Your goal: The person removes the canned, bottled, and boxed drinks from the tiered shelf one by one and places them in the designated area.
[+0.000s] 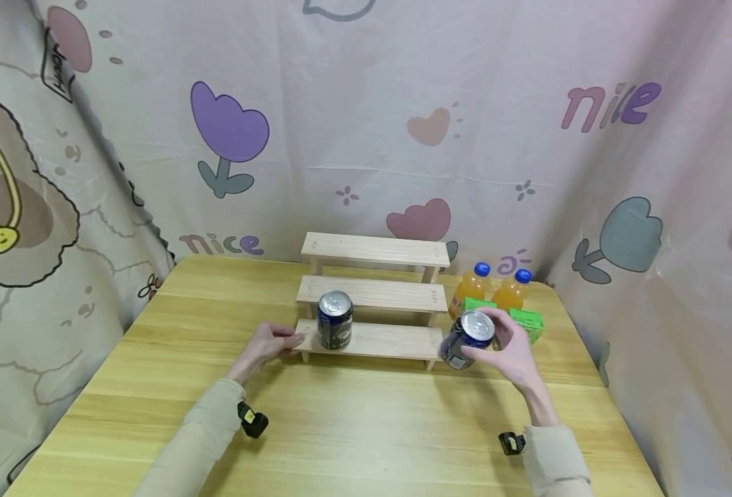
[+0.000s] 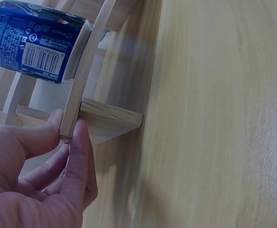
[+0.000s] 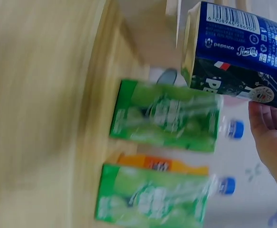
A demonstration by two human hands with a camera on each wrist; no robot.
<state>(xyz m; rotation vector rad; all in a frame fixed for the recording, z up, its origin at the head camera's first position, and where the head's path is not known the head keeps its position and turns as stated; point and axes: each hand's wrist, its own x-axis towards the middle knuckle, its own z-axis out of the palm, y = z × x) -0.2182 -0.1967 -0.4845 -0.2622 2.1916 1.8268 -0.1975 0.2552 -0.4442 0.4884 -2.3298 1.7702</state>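
A three-step wooden shelf stands on the table. My left hand pinches the left end of its lowest board between thumb and fingers, as the left wrist view shows. On that board, near the left end, a dark blue soda can stands upright. My right hand grips a second blue Pepsi can, slightly tilted, just off the right end of the lowest board. In the right wrist view, two green juice cartons stand beyond that can.
Two orange juice bottles with blue caps stand behind the green cartons, right of the shelf. A patterned curtain hangs behind the wooden table and along its sides.
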